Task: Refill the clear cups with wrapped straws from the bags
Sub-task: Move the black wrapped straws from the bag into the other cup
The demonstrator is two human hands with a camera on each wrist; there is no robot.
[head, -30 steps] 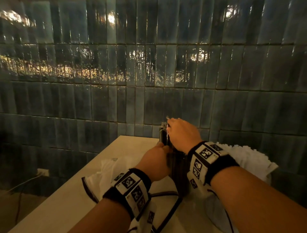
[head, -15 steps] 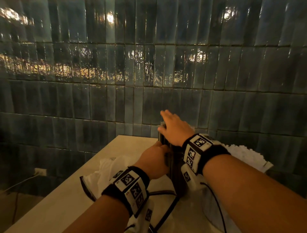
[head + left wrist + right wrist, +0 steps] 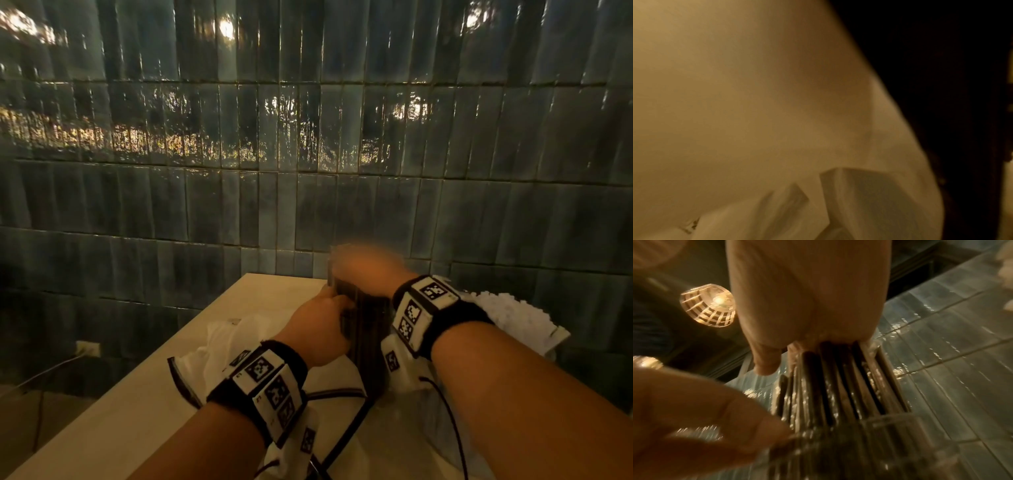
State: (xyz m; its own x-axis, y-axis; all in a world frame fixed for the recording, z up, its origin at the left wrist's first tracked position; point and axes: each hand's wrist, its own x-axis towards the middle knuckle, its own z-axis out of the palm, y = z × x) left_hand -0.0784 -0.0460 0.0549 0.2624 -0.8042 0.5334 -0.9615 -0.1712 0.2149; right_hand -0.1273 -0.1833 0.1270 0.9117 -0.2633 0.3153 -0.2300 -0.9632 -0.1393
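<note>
A bundle of dark wrapped straws [image 3: 366, 318] stands upright in a clear cup [image 3: 900, 434] at the back of the table. My left hand [image 3: 322, 325] grips the cup from the left; its finger lies against the cup wall in the right wrist view. My right hand [image 3: 363, 267] is blurred and lies flat on the straw tops. There its palm [image 3: 807, 296] covers the ends of the straws [image 3: 838, 386]. The left wrist view holds only a white bag [image 3: 869, 203] on the table top [image 3: 735, 81].
A crumpled white bag [image 3: 226, 342] lies on the pale table [image 3: 137, 394] left of my hands. A heap of white wrapped straws [image 3: 507, 311] sits at the right. Black cables [image 3: 349, 425] run under my wrists. A dark tiled wall [image 3: 308, 205] stands close behind.
My right hand lifted off the straw tops with fingers spread, then came back down onto them. The left hand has stayed in place at the cup.
</note>
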